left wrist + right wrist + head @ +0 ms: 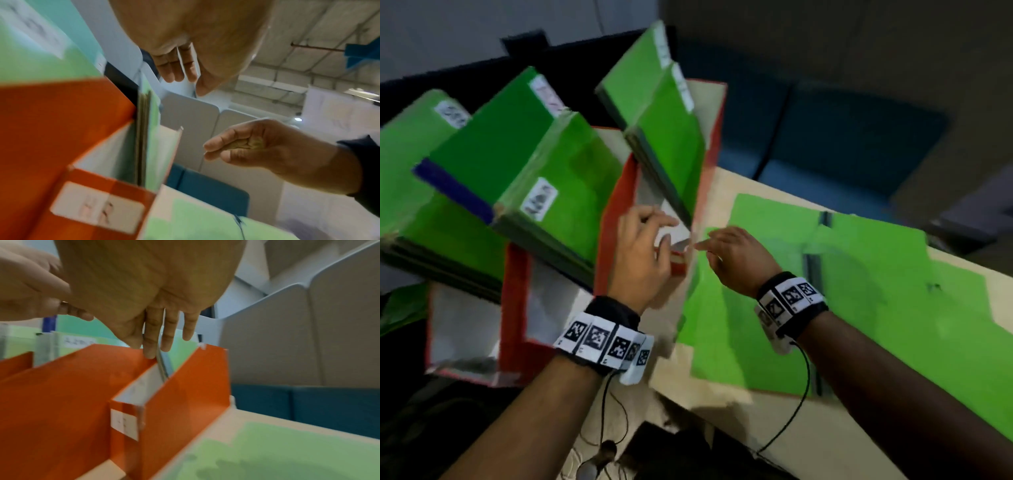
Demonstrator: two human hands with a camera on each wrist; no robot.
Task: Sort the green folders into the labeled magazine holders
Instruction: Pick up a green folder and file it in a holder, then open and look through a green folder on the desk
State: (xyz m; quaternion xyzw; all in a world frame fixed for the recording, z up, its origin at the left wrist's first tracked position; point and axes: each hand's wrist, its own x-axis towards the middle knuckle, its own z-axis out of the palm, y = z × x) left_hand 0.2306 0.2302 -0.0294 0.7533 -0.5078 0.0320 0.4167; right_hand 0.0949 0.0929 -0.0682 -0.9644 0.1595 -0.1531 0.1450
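Observation:
Three red magazine holders stand in a row at the left. The rightmost holder [718, 130] has green folders [671, 137] standing in it and a white label [123, 423] on its front. My left hand [667, 233] hovers over that holder's low front end, fingers relaxed and holding nothing. My right hand [705, 245] is just to its right; in the right wrist view its straight fingers [154, 344] point down at the folder edges [162, 363]. More green folders [859, 291] lie flat and overlapping on the table to the right.
The middle holder [619, 205] and the left one [458, 325] also hold labelled green folders. The beige table [709, 394] ends close to me, with cables hanging below. A blue seat [842, 144] and grey partitions [287, 337] stand beyond the table's far edge.

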